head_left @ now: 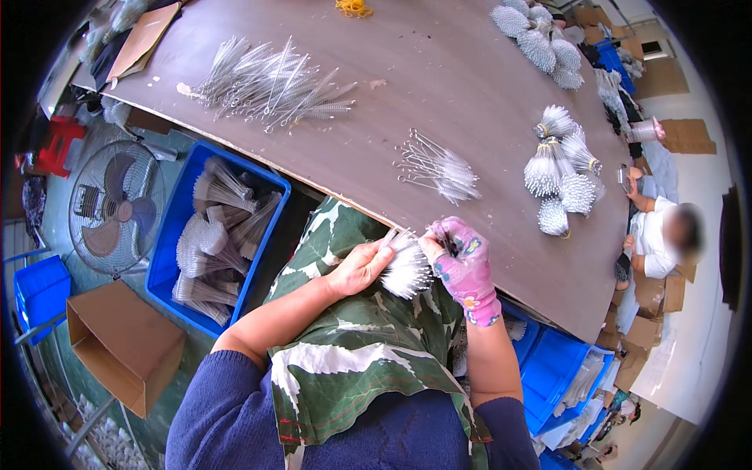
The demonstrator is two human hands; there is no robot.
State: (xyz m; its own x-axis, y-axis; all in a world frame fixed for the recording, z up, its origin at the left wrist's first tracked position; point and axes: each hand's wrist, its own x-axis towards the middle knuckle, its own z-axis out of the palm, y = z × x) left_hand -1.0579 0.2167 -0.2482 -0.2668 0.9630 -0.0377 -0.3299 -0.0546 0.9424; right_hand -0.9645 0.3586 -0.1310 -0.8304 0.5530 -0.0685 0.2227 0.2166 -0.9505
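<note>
My bare left hand [359, 270] is closed around the wire ends of a bundle of small white-bristled brushes [406, 265], held above my lap at the table's edge. Its bristle tips fan out to the right. Beside that bundle, my right hand [462, 262], in a pink flowered glove with bare fingertips, has its fingers pinched together. Whatever is in that pinch is too small to make out. On the table just beyond lies a small loose group of wire brushes [440, 167], loop ends pointing up and left.
A larger loose pile of brushes [270, 84] lies on the brown table [376, 43]. Tied bundles [560, 168] stand at the right. A blue crate [283, 188] of brush bundles, a fan [117, 207] and a cardboard box [125, 337] are left. Another person [658, 235] sits across the table.
</note>
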